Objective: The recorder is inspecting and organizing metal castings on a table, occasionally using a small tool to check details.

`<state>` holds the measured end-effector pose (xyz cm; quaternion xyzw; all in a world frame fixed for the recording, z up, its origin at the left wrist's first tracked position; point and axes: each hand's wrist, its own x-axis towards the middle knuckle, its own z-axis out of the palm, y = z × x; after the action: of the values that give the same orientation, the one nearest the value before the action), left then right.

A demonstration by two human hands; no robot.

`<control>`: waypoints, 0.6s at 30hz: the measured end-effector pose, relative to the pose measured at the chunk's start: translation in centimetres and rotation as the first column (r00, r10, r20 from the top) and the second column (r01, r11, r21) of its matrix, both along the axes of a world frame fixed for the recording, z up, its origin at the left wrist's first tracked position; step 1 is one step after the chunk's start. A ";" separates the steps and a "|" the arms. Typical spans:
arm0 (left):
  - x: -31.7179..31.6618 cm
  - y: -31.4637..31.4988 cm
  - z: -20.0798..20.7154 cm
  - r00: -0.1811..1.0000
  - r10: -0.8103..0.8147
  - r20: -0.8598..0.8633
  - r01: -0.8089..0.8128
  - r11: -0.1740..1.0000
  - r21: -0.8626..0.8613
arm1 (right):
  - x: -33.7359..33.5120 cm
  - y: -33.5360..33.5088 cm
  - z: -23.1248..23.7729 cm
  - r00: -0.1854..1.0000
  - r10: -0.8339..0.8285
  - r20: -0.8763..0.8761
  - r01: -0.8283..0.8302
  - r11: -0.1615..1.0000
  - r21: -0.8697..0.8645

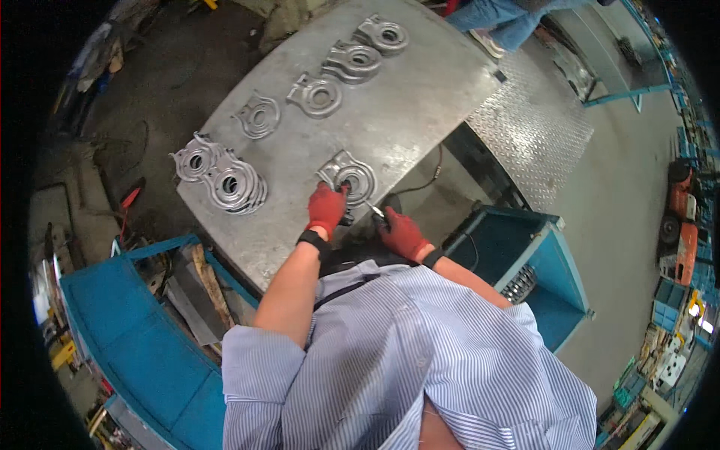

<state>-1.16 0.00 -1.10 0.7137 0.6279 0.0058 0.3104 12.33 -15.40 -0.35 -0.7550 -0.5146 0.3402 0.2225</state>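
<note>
A silvery metal part with a round ringed opening (361, 176) lies near the front edge of the metal table (405, 112). My left hand (328, 207), in a red glove with dark fingertips, closes on the part's near left side; the fingertips are partly hidden at its opening. In my right hand (406, 235), also red-gloved, is a slim tool with a bright metal tip (374, 210). Its tip points at the part's near right rim, and I cannot tell whether it touches. The fingers hide the tool's handle.
Stacked similar parts (238, 187) stand at the table's left end. Several more, such as one metal part (321, 96), line the far side. Blue metal bins flank me, left bin (142, 337) and right bin (559, 274). Beyond the table's far right corner stands a person (499, 22).
</note>
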 end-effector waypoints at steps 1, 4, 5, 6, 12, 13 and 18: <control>0.3 0.2 0.1 1.000 -0.011 0.019 0.011 1.000 -0.002 | -0.1 0.0 0.1 1.000 -0.008 0.025 0.008 1.000 -0.006; 0.8 0.1 1.4 1.000 0.008 0.013 -0.007 0.999 -0.037 | -0.1 0.0 -0.8 0.999 -0.010 0.050 0.007 0.998 0.064; 0.6 -0.1 1.5 1.000 0.001 0.015 0.000 0.999 -0.041 | 0.0 -0.5 -1.3 0.999 -0.010 0.039 0.007 0.997 0.070; 0.6 0.0 1.4 1.000 0.000 0.021 0.001 0.999 -0.038 | 0.2 -0.4 -1.2 0.999 -0.005 0.034 0.002 0.997 0.083; 0.8 0.0 1.7 1.000 0.009 0.010 -0.009 0.999 -0.053 | 0.3 -0.1 -2.1 0.996 0.029 0.087 -0.039 0.993 0.110; 0.7 0.0 1.5 1.000 0.012 0.026 -0.011 0.999 -0.038 | 0.2 -0.2 -2.1 0.993 0.043 0.110 -0.051 0.996 0.068; 0.6 0.0 2.1 0.996 0.018 0.092 -0.015 0.999 -0.031 | 0.5 -0.1 -1.4 0.988 0.050 0.145 -0.046 0.998 -0.031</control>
<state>-0.57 0.01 1.01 0.7027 0.6186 0.0318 0.3500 12.79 -15.49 -1.79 -0.7682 -0.5427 0.2963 0.1658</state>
